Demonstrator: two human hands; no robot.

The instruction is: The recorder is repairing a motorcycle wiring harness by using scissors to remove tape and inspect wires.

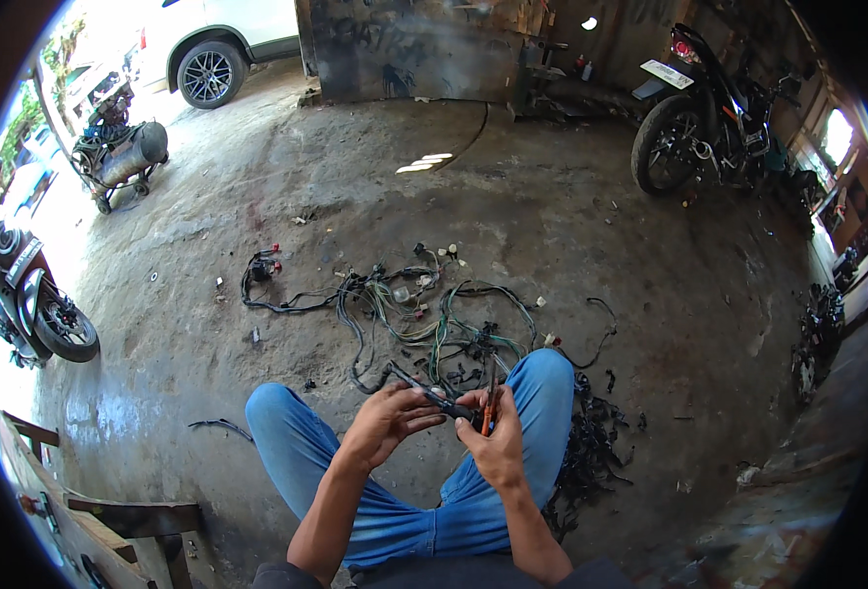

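Note:
I sit on the concrete floor with my knees up in blue jeans. My left hand [387,422] pinches a black wire bundle [422,389] that runs forward to a tangled wiring harness [424,319] of green, black and white wires spread on the floor. My right hand [493,437] grips a small tool with orange and black handles [490,404], held upright against the same wire bundle. Both hands meet between my knees, just above my lap.
A pile of black tape and wire scraps [591,442] lies by my right leg. A black motorcycle [704,113] stands at the back right, a scooter [27,299] at the left, an air compressor [120,157] and a white car [223,44] beyond. Wooden boards [81,520] lie at the lower left.

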